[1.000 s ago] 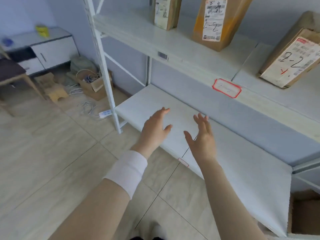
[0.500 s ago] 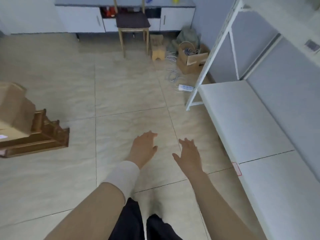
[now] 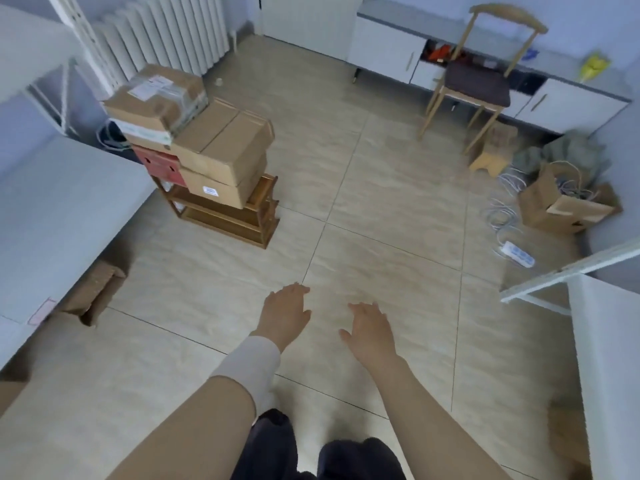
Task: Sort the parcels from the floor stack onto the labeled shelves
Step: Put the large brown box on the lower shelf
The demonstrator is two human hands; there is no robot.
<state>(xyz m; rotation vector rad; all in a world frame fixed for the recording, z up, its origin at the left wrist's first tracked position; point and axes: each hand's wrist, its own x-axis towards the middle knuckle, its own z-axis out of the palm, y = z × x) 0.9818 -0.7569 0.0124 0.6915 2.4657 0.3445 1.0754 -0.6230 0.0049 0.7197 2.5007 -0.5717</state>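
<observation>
A stack of parcels stands on a low wooden stand (image 3: 239,220) at the upper left. It holds a taped brown box (image 3: 156,98) on top, a plain cardboard box (image 3: 221,140), a labelled cardboard box (image 3: 218,192) below it, and a red box (image 3: 161,166). My left hand (image 3: 285,315) and my right hand (image 3: 372,329) hover side by side over the bare floor tiles, fingers loosely spread, holding nothing. Both are well short of the stack. A white shelf (image 3: 52,209) runs along the left, with a red-outlined label (image 3: 41,310) on its edge. Another white shelf (image 3: 609,341) is at the right.
A cardboard box (image 3: 93,292) lies under the left shelf. A wooden chair (image 3: 478,84), a small stool (image 3: 491,154), an open box of cables (image 3: 561,206) and a power strip (image 3: 517,253) crowd the far right. A radiator (image 3: 166,36) and white cabinets (image 3: 388,53) line the back wall.
My view has swung from the shelves across the floor toward the parcel stack, which has come fully into view. Both hands stay open and empty in front of me.
</observation>
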